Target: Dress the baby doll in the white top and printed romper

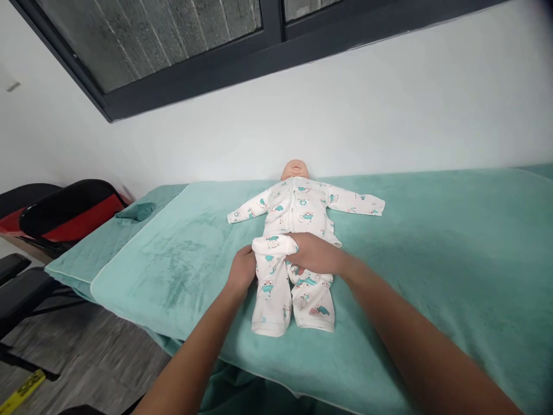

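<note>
A baby doll (295, 169) lies on its back, its head towards the wall. Its white long-sleeved top (298, 204), printed with small teal figures, has both sleeves spread out to the sides. Below the top are matching white baby pants (271, 300), their legs pointing towards me. My left hand (242, 268) grips the left edge of the pants near the waist, its fingertips partly hidden by the cloth. My right hand (315, 253) reaches across from the right, fingers closed on the waistband. The doll's legs are covered by the fabric.
A teal plush cover (173, 253) lies over the bed, which stands against a white wall (389, 109) under a dark-framed window (181, 75). Black and red chairs (82, 207) stand at the left. A yellow strip (21, 392) shows near the grey floor at lower left.
</note>
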`<state>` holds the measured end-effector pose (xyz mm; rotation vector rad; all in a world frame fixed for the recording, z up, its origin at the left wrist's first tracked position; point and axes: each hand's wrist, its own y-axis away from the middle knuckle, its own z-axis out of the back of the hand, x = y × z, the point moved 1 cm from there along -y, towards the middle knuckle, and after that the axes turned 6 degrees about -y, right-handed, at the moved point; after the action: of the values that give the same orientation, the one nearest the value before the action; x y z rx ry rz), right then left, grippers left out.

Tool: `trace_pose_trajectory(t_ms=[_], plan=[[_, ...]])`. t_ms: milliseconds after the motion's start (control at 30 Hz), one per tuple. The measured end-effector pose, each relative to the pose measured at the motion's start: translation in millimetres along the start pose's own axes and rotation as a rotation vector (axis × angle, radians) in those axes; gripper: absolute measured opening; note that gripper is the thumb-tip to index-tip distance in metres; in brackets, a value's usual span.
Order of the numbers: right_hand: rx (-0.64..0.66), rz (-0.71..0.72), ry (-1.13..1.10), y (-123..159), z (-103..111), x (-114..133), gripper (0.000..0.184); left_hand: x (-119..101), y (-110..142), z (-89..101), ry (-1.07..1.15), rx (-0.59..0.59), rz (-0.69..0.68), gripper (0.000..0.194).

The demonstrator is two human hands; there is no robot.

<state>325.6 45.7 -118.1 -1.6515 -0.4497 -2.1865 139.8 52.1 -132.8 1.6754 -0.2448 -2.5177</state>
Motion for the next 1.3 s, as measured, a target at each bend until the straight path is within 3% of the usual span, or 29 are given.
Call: trace_pose_trajectory(t_ms=[100,233,400,500,667,800,900,1033,1133,1233,1300], plan=[[-0.101,-0.033,0.009,-2,-5,0,0.024,1,1,-0.6,-0.017,-0.052,-0.044,0.02],[-0.157,-0.073,-0.011,-3,-6,2,0.025,10,27,2.1,-0.047,-0.148,0.017,0.03],[-0.186,-0.096,0.002,-3,-7,7,0.025,22,67,-1.9,-0.112,-0.017,0.003,0.044],[-0.209,-0.101,0.006,-3,-8,6,0.022,25,72,-5.7,-0.106,-0.035,-0.034,0.043],[-0.216,-0.104,-0.021,-2,-9,5,0.017,20,45,-3.1,-0.123,-0.171,-0.154,0.037],[-0.269,-0.104,0.04,-3,-11,6,0.007,13,22,-0.3,-0.136,-0.17,-0.158,0.035],[-0.369,-0.092,0.168,-4,-16,4,0.009,13,18,-0.9,-0.106,-0.145,-0.124,0.032],[-0.446,-0.042,0.36,-3,-19,3,0.013,18,18,0.3,0.022,-0.241,-0.127,0.024],[-0.393,0.033,0.393,3,-16,10,0.007,19,11,3.2,0.141,-0.308,-0.154,0.017],[-0.276,0.157,0.327,11,-7,19,0.021,11,-5,6.6,0.18,-0.278,-0.196,0.018],[-0.269,0.23,0.277,15,3,22,0.024,1,-17,9.1,0.161,-0.256,-0.235,0.02]])
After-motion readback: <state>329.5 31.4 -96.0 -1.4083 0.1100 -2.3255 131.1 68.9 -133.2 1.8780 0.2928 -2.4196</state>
